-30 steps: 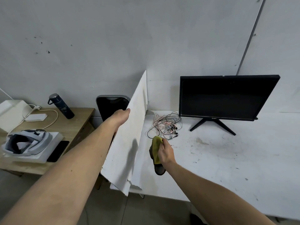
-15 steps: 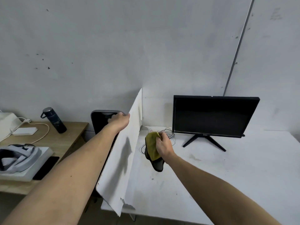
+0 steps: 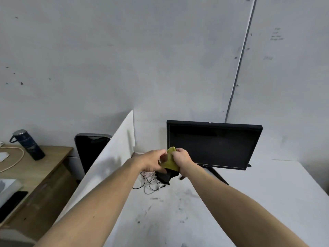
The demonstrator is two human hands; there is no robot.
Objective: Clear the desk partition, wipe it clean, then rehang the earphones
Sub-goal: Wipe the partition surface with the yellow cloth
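Observation:
A yellow and black cloth (image 3: 170,162) is held up between both hands, above the white desk (image 3: 249,202). My right hand (image 3: 181,157) grips its upper right part. My left hand (image 3: 153,162) pinches its left edge, and the black part hangs below. The white partition (image 3: 114,157) stands upright along the desk's left side, just left of my left forearm, with nothing hanging on it. A tangle of earphones (image 3: 149,182) with black and pale wires lies on the desk at the partition's foot, partly hidden under my hands.
A black monitor (image 3: 213,145) stands at the back of the desk. A dark chair back (image 3: 89,150) shows behind the partition. A wooden table (image 3: 35,168) to the left carries a dark bottle (image 3: 26,145), a cable and a phone. The desk top is smudged.
My left hand left the partition's top edge and came across to the cloth. My right hand rose with the cloth. The view tilted up toward the wall.

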